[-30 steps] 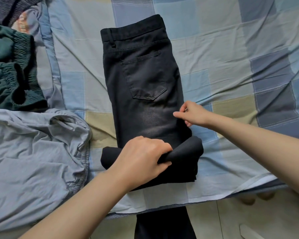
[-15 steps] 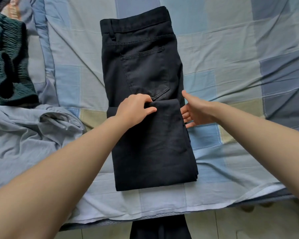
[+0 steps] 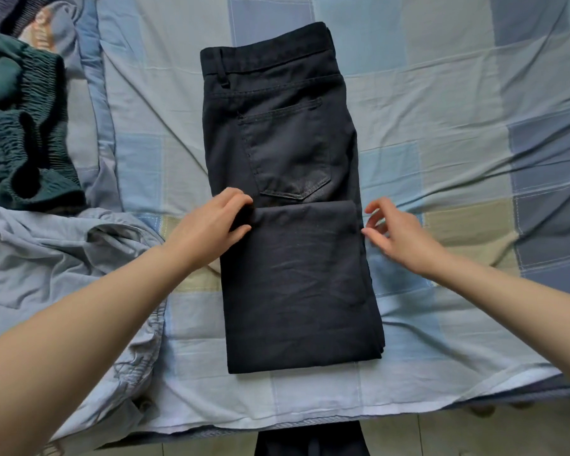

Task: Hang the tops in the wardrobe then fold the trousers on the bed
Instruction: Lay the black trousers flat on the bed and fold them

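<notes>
Checked bedsheet [image 3: 441, 126] covers the bed | black trousers [image 3: 287, 225] lie centre, legs folded up over the seat | left hand [image 3: 211, 225] grasps the fold's left corner | right hand [image 3: 399, 235] hovers released just beside its right edge | green garment [image 3: 20, 133] far left.

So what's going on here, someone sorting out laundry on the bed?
A person is folding black trousers on a checked bedsheet. The legs are folded up to just below the back pocket. The left hand grips the left end of that folded edge; the right hand hovers open at its right end. Green trousers and a pale blue garment lie unfolded at the left.
</notes>
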{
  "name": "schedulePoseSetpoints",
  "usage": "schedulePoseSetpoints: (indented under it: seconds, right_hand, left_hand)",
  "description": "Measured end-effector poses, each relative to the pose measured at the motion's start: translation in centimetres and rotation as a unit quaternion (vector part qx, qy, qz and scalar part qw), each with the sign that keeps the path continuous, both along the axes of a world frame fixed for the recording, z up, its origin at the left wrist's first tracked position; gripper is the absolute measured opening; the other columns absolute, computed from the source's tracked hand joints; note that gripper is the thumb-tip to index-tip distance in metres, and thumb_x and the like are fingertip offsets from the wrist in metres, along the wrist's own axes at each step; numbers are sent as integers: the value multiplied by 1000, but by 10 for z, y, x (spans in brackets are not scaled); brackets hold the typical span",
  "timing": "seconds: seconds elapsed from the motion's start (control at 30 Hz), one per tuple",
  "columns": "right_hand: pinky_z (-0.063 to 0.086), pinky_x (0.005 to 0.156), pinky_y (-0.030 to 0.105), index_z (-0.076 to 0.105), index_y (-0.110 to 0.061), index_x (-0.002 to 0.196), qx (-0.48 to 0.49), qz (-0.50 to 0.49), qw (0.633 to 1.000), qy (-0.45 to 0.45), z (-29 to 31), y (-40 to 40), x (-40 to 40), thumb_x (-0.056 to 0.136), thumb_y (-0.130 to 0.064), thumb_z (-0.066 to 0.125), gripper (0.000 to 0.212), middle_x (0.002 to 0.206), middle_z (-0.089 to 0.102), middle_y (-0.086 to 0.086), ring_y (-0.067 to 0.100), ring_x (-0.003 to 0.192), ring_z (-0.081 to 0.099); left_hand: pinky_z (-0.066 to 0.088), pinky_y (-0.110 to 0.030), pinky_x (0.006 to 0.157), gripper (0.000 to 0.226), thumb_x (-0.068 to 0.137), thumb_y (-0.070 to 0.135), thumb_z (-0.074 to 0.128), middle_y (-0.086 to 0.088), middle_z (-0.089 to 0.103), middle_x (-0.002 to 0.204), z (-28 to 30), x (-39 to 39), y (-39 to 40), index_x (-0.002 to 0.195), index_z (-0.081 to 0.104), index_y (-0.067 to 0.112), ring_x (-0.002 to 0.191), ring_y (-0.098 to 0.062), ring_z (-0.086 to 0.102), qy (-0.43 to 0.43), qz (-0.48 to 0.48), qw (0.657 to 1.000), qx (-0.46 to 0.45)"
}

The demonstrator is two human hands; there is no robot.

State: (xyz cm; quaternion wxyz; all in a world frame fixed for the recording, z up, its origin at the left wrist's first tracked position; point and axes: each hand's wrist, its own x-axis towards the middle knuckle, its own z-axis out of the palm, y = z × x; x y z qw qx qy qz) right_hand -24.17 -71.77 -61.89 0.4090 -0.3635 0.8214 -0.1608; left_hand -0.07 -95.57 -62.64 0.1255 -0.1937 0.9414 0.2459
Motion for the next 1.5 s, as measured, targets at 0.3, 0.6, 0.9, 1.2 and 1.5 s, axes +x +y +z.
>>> schedulePoseSetpoints:
  seconds: [0.3, 0.6, 0.9, 1.2, 1.5]
  right_hand:
    - [40, 105, 49, 27, -31, 150, -140, 531, 703, 452, -18, 12, -9, 85, 13, 37, 79, 152, 35, 14, 29, 139, 34]
    - [32, 112, 51, 29, -31, 149, -169, 592, 677, 404, -52, -13, -29, 89, 7, 21, 72, 153, 34, 8, 29, 141, 32]
    - [25, 115, 47, 35, -27, 147, -163, 572, 756, 274, -41, -20, -34, 82, 4, 39, 73, 154, 34, 0, 26, 144, 25]
    - [47, 90, 16, 68, -20, 110, -119, 3, 954, -274, 29, -34, -17, 88, 10, 55, 39, 109, 71, -14, 0, 107, 62]
    - [45, 75, 24, 60, -12, 106, -86, -285, 936, -189, 6, -101, -14, 98, -38, 44, 32, 100, 64, -2, 15, 94, 60]
  left_hand:
    - [20, -50, 117, 62, 95, 6, 31, -1, 23, 161, -21, 40, -13, 154, 26, 25, 146, -30, 24, 65, -399, 889, -213]
    - [19, -53, 117, 61, 92, 12, 28, -2, 27, 159, -55, 25, -21, 152, 31, 25, 147, -31, 23, 78, -409, 889, -190]
    - [16, -51, 119, 58, 95, 15, 35, -3, 25, 160, -40, 24, -18, 152, 31, 25, 149, -30, 16, 52, -362, 926, -92]
    - [51, -14, 83, 33, 96, 7, 55, 21, 69, 112, 30, 14, -19, 116, 68, 31, 104, 5, 63, 26, 185, 874, 449]
    - [49, -32, 94, 34, 94, 43, 57, 9, 63, 118, -9, -17, -8, 124, 52, 26, 108, -10, 60, 97, 510, 776, 358]
